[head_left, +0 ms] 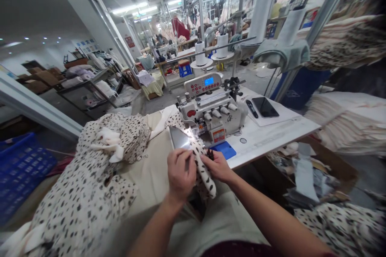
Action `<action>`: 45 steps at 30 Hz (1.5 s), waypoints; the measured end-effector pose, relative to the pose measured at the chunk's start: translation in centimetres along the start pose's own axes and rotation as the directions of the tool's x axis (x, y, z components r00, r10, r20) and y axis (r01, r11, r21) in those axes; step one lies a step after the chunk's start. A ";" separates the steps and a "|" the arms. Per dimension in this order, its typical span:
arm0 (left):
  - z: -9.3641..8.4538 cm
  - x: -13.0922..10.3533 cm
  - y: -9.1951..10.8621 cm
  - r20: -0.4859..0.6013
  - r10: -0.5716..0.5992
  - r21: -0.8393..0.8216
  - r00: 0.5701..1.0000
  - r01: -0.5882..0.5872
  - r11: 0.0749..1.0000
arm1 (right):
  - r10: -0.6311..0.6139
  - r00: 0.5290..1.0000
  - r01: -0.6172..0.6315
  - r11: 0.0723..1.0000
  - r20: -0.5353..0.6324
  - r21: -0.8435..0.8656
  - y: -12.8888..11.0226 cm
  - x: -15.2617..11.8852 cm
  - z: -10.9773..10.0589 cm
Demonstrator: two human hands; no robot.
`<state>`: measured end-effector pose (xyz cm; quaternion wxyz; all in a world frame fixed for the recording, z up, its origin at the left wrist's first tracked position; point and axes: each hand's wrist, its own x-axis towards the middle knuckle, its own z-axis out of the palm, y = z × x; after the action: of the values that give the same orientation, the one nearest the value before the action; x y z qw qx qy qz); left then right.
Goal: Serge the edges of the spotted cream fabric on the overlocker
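the right hand (pixel 217 165) pinches spotted cloth (pixel 208 180), the left hand (pixel 181 173) is curled beside it, grip unclear, so uneven pulling near the sewing machine (pixel 221 114) may pucker it.

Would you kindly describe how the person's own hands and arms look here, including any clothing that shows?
The left hand and right hand are bare, without gloves. Both forearms are uncovered along most of their visible length, with no watch or bracelet to be seen. A dark maroon garment shows at the bottom edge.
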<state>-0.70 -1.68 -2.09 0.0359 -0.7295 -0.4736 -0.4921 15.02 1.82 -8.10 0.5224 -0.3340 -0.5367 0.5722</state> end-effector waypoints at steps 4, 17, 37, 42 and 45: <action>1.1 -3.9 0.6 -0.033 -0.532 -0.350 0.846 0.489 0.799 | -0.014 1.000 0.014 1.000 0.016 -0.026 0.1 0.0 0.0; -1.6 -2.7 -2.7 0.089 -0.564 -0.230 0.821 0.568 0.790 | 0.015 0.998 -0.018 0.999 -0.061 -0.048 0.0 0.2 0.2; -1.3 4.8 -1.9 0.540 0.368 0.087 0.757 -0.484 0.871 | 0.025 0.992 -0.019 0.999 -0.121 0.050 0.4 0.4 0.5; -1.2 5.2 -2.1 0.540 0.376 0.113 0.753 -0.508 0.854 | 0.044 0.988 -0.032 0.996 -0.147 0.081 0.5 0.5 0.5; -1.1 5.2 -2.2 0.531 0.385 0.122 0.755 -0.517 0.847 | 0.060 0.988 -0.044 0.993 -0.145 0.105 0.7 0.6 0.5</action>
<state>-2.69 2.35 1.48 0.1300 -0.9108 -0.3359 -0.2017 14.28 2.35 -8.61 0.5620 -0.3624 -0.4578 0.5859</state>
